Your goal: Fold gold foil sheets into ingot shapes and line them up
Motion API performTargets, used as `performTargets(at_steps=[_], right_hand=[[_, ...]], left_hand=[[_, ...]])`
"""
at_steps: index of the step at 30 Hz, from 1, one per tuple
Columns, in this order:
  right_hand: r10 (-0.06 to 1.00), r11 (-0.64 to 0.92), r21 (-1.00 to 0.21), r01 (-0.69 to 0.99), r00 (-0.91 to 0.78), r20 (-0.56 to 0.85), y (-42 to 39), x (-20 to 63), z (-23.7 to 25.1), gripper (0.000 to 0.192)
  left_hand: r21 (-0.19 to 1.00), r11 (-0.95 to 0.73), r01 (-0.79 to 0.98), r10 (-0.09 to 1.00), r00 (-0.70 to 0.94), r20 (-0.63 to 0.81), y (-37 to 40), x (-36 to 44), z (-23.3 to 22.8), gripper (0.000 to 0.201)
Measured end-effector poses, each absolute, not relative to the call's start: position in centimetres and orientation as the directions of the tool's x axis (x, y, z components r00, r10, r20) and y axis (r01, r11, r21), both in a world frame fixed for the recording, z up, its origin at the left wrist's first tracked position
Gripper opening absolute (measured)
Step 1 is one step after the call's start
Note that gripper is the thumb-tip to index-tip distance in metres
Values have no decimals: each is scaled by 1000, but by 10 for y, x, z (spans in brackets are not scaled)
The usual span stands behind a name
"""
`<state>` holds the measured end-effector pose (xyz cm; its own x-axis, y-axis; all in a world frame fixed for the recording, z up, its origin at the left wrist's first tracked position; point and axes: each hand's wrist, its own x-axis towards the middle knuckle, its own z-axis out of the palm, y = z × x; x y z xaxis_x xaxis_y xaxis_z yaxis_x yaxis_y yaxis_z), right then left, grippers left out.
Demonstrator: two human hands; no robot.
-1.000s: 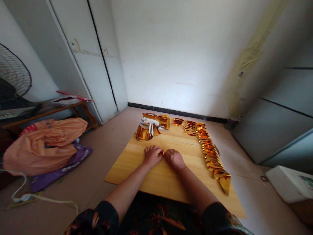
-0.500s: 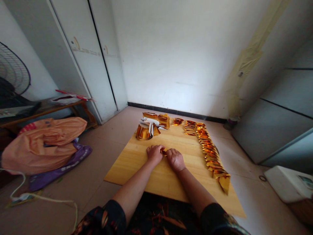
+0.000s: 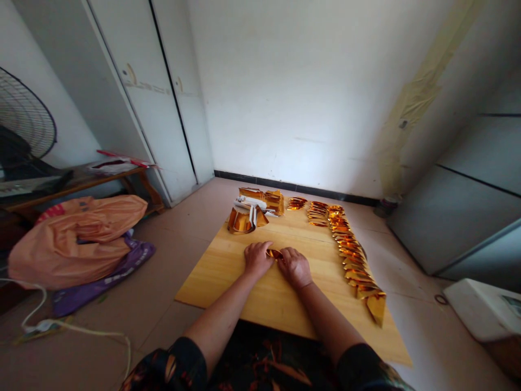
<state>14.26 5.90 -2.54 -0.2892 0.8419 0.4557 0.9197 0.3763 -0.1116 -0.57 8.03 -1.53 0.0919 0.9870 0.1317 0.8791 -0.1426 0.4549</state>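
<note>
The fingers of the left hand [image 3: 258,257] and those of the right hand [image 3: 295,266] close in on a small gold foil piece [image 3: 274,253], one hand at each end, with only a short, shiny stretch of it bare in the narrow gap between them. Both sets of fingers look curled and narrow on the foil; how the thumbs sit behind it cannot be made out, nor whether its underside touches the wooden surface [image 3: 220,279] below. Working well here seems to call for an even, light pinch from both sides, since foil this thin probably keeps any stray dent. Pressing an edge flat along its length, rather than squeezing at one spot, should leave it crisp, and keeping the two ends level should stop it twisting. Low wrists, close to the board, would likely steady the fingers. Well to the right of the right fingers runs a long row of folded foil pieces [image 3: 352,252], overlapping and easily knocked, so the right elbow is best kept clear of it. Past the fingers and a little right lie two smaller foil groups, a middle cluster [image 3: 317,213] and a far cluster [image 3: 296,203]; beyond the left fingers sits a curved foil sheet [image 3: 241,220] beside white paper [image 3: 248,201].
</note>
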Motion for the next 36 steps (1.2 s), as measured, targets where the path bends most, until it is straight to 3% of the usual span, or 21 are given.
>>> performTargets(at_steps=[9,18,28,36], right_hand=[[880,298,-71,952,-245,406,63,142,-26,17],[898,278,4,961,-261,355,64,142,-28,12],[836,412,-102,905,-331,438,55,154,-24,11],[779,472,-13,882,-410,474,58,155,-25,14]], left_hand=[[442,-170,881,982,113,151,80,-3,-17,32],[404,-135,905,989,100,104,78,-2,-11,28],[376,-155,913,986,121,112,68,-3,-2,31],[299,-257,919,961,209,184,64,1,-2,22]])
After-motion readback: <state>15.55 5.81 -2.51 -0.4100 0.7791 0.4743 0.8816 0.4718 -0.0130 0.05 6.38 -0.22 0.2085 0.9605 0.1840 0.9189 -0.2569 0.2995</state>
